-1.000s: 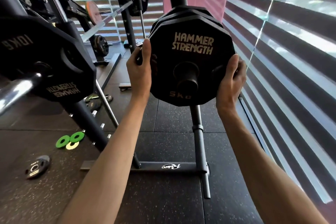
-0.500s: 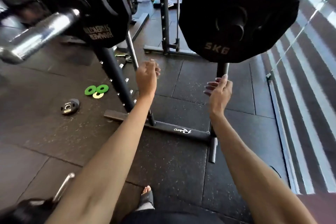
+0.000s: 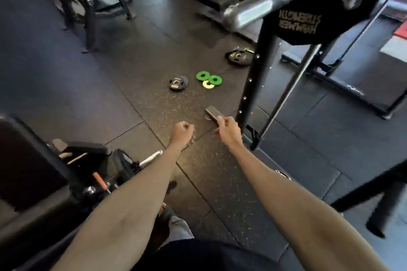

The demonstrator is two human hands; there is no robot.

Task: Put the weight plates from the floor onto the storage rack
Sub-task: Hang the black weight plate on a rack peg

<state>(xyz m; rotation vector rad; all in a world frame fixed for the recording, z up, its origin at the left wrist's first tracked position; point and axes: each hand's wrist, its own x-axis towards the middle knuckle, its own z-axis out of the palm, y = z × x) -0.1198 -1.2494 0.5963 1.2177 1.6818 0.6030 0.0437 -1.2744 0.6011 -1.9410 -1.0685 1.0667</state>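
Left hand (image 3: 182,132), right hand (image 3: 228,130), seemingly empty

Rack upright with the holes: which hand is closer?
Right. The right hand is just left of the upright, near its base. The left hand is farther left, beyond the right hand.

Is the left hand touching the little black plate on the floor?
Apart. The head view shows bare floor between the left hand and the small black plate, which lies flat beyond it.
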